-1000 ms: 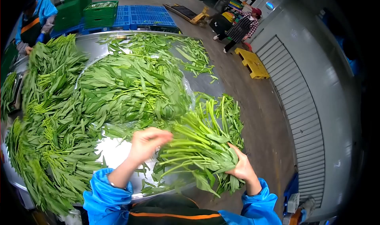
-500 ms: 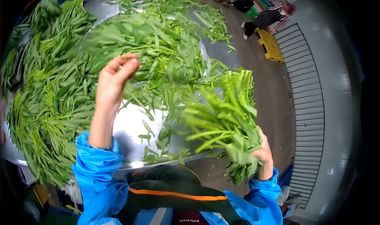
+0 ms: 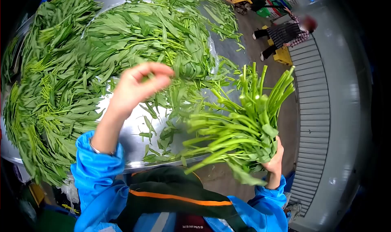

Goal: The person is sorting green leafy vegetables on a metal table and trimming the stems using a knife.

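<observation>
My right hand (image 3: 275,156) is wrapped round a thick bunch of water spinach (image 3: 244,130), by its leafy end at the right of the head view. The pale green cut stems fan out up and to the left, past the table's edge. My left hand (image 3: 140,89) hovers over the metal table (image 3: 136,148), left of the bunch. Its thumb and fingers are curled together in a pinch, and I cannot make out whether anything small is between them. Behind it lies a broad heap of water spinach (image 3: 142,32), with a further pile (image 3: 53,97) along the left.
Loose leaves and stem bits (image 3: 165,136) are scattered on the table near me. A person in a striped apron (image 3: 283,34) stands on the floor at the upper right, by a yellow pallet (image 3: 282,56). A long slatted metal grating (image 3: 313,126) runs along the right wall.
My left hand has moved right and slightly down, nearer the bunch. The bunch in my right hand has shifted right, with its stems more spread. The person in the background has stepped and raised an arm.
</observation>
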The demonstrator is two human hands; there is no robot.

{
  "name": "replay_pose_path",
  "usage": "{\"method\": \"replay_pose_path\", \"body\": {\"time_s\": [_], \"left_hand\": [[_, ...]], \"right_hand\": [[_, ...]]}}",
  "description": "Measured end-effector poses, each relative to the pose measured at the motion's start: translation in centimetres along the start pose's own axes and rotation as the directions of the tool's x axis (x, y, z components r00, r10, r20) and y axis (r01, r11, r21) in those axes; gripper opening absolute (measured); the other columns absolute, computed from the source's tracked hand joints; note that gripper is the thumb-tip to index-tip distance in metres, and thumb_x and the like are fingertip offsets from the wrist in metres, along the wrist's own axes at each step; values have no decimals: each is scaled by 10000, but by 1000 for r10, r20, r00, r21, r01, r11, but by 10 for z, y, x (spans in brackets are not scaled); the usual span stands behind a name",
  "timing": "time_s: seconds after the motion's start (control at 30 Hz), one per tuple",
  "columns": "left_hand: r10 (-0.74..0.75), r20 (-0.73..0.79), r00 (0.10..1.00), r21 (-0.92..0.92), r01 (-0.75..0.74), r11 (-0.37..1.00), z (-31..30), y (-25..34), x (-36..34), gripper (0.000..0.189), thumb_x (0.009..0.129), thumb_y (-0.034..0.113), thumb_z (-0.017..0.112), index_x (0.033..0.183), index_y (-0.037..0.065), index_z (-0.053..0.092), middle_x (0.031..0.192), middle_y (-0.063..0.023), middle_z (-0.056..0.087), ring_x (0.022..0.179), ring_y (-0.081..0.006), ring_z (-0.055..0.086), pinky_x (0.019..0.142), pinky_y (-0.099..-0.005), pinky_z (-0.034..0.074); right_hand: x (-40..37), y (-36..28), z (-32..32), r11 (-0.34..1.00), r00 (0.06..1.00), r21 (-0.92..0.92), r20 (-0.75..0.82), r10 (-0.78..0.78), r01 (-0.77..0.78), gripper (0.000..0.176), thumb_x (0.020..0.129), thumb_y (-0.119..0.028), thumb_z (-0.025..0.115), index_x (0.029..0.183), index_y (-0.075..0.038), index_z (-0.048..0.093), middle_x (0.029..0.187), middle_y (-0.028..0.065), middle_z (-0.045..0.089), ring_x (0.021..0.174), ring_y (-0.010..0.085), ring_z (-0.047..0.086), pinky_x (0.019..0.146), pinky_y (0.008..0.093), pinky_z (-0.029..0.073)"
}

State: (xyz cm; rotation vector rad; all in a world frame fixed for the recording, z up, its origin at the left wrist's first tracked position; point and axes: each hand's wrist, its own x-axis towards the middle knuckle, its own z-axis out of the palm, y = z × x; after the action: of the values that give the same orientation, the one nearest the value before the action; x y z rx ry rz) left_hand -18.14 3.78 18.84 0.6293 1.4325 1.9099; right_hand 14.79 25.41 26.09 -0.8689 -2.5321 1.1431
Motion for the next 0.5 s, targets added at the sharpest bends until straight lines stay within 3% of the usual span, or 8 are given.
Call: {"method": "replay_pose_path", "body": {"time_s": [0.1, 0.2, 0.27, 0.33, 0.37, 0.4, 0.47, 0.5], "left_hand": [[123, 447, 886, 364, -305, 880, 32, 15, -21, 262, 744, 89, 710, 995, 44, 649, 904, -79, 611, 788, -140, 581, 656, -262, 459], [380, 441, 813, 394, -556, 732, 49, -6, -20, 233, 750, 132, 708, 965, 53, 660, 907, -122, 603, 766, -199, 582, 624, -286, 455], [454, 464, 761, 370, -632, 681, 50, -16, -20, 186, 774, 197, 688, 882, 46, 684, 804, -164, 626, 730, -281, 601, 597, -321, 465], [217, 472, 855, 315, -393, 864, 43, -6, -25, 162, 780, 178, 681, 861, 38, 688, 798, -151, 638, 713, -260, 616, 597, -308, 469], [91, 479, 873, 285, -253, 925, 38, -3, -26, 150, 783, 169, 678, 850, 35, 690, 795, -145, 644, 704, -250, 624, 597, -301, 470], [213, 402, 891, 203, -313, 928, 28, -14, -22, 133, 783, 145, 679, 862, 39, 692, 814, -106, 669, 694, -187, 641, 620, -274, 482], [130, 123, 984, 107, -143, 984, -7, -9, -14, 90, 799, 115, 665, 857, 49, 686, 790, -57, 672, 699, -106, 616, 655, -256, 498], [95, 81, 992, 375, -119, 919, -25, -3, -11, 146, 796, 108, 657, 930, 50, 664, 897, -84, 651, 824, -169, 605, 749, -306, 473]], "right_hand": [[2, 14, 8, 939, 964, -227, -8, -267, 259, 692, 628, -52, 760, 1237, 48, 447, 1114, 135, 586, 975, 193, 579, 876, 315, 444], [8, 9, 14, 785, 823, -263, 70, -564, 561, 746, 613, -51, 774, 1275, -16, 432, 1214, 186, 519, 1047, 280, 563, 901, 354, 432], [6, 14, 13, 775, 813, -259, 81, -577, 576, 809, 599, -62, 797, 1301, -37, 396, 1263, 185, 479, 1062, 295, 552, 906, 371, 431], [1, 31, 10, 767, 793, -228, 39, -608, 600, 804, 610, -62, 792, 1304, -21, 388, 1241, 167, 495, 1036, 259, 561, 889, 353, 445], [-5, 33, 8, 855, 885, -258, 3, -465, 450, 784, 620, -58, 780, 1296, 5, 388, 1228, 156, 507, 1010, 228, 570, 875, 336, 454], [-12, 45, 3, 894, 917, -242, -39, -397, 376, 766, 618, -60, 776, 1288, -24, 406, 1222, 184, 505, 1033, 276, 555, 881, 355, 440], [-17, 50, 2, 953, 948, -135, -132, -288, 271, 670, 615, -54, 762, 1213, -33, 460, 1213, 225, 495, 1054, 344, 542, 883, 370, 423], [-17, 48, 2, 930, 932, -195, -131, -338, 310, 653, 615, -48, 756, 1199, -30, 465, 1207, 229, 496, 1041, 350, 544, 879, 373, 424]]}}
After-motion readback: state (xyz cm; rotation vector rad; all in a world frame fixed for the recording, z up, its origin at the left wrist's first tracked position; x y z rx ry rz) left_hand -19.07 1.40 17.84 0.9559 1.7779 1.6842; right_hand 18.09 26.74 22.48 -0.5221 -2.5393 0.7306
